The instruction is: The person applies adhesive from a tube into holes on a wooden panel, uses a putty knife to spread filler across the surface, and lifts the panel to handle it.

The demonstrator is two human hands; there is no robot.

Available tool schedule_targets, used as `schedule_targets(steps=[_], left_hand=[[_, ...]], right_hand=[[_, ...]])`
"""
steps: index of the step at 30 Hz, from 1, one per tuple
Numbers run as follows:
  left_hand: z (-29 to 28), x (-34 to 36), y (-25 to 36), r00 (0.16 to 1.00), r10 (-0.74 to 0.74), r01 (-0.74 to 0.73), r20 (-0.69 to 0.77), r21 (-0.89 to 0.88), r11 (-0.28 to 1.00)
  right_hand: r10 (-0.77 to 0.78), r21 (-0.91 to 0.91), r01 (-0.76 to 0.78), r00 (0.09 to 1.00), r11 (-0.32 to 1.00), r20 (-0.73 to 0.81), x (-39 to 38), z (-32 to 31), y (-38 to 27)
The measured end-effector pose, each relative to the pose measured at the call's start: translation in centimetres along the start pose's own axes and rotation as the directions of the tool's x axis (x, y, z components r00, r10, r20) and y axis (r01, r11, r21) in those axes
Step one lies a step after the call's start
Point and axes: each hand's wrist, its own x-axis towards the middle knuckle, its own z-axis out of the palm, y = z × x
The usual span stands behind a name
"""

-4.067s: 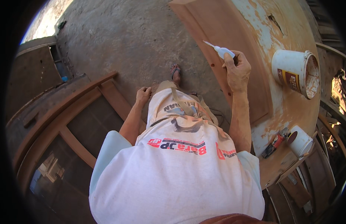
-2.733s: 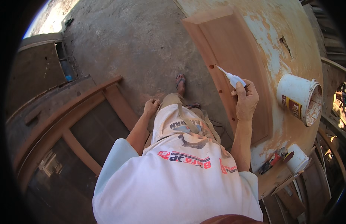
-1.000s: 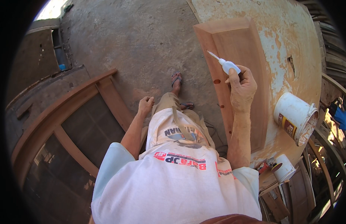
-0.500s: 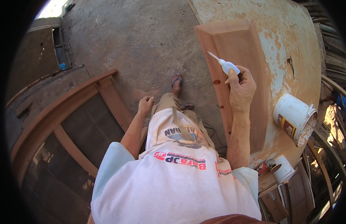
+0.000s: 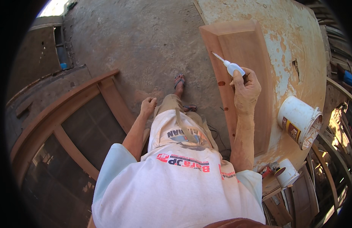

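Observation:
My right hand (image 5: 246, 88) is closed round a small white squeeze bottle (image 5: 234, 69) with a long thin nozzle. The nozzle points up and left, its tip over the left edge of a brown wooden panel (image 5: 242, 49). Whether the tip touches the wood I cannot tell. Several dark reddish round spots mark that edge of the panel, to the left of my right forearm. My left hand (image 5: 148, 107) hangs by my thigh with its fingers curled closed; whatever may be inside them is hidden.
The panel lies on a worn, paint-flaked board (image 5: 290, 49). A white bucket (image 5: 297, 121) and a smaller white container (image 5: 287, 173) stand to the right. A wooden frame (image 5: 65, 146) with dark panes leans at the left. The concrete floor (image 5: 134, 41) runs ahead.
Almost nothing differs. The bottle and its nozzle tip sit very slightly farther right in the picture, as does the panel's far end. My left hand is in the same place.

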Motion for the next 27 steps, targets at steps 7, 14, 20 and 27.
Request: schedule_targets(steps=[7, 14, 20, 27], left_hand=[[0.0, -0.1, 0.4, 1.0, -0.003, 0.003, -0.015, 0.03, 1.0], [0.0, 0.0, 0.6, 1.0, -0.019, 0.02, -0.009, 0.016, 1.0], [-0.1, 0.0, 0.8, 1.0, -0.015, 0.015, 0.0, 0.023, 1.0], [-0.1, -0.7, 2.3, 1.0, -0.015, 0.015, -0.005, 0.015, 1.0]], right_hand=[[-0.014, 0.0, 0.014, 1.0, 1.0, 0.002, 0.0, -0.2, 0.4], [-0.013, -0.029, 0.013, 1.0, 0.999, -0.004, 0.1, -0.3, 0.5], [-0.028, -0.019, 0.027, 0.999, 0.999, -0.019, 0.0, -0.1, 0.5], [-0.016, -0.015, 0.016, 1.0, 1.0, -0.027, -0.1, -0.1, 0.2]])
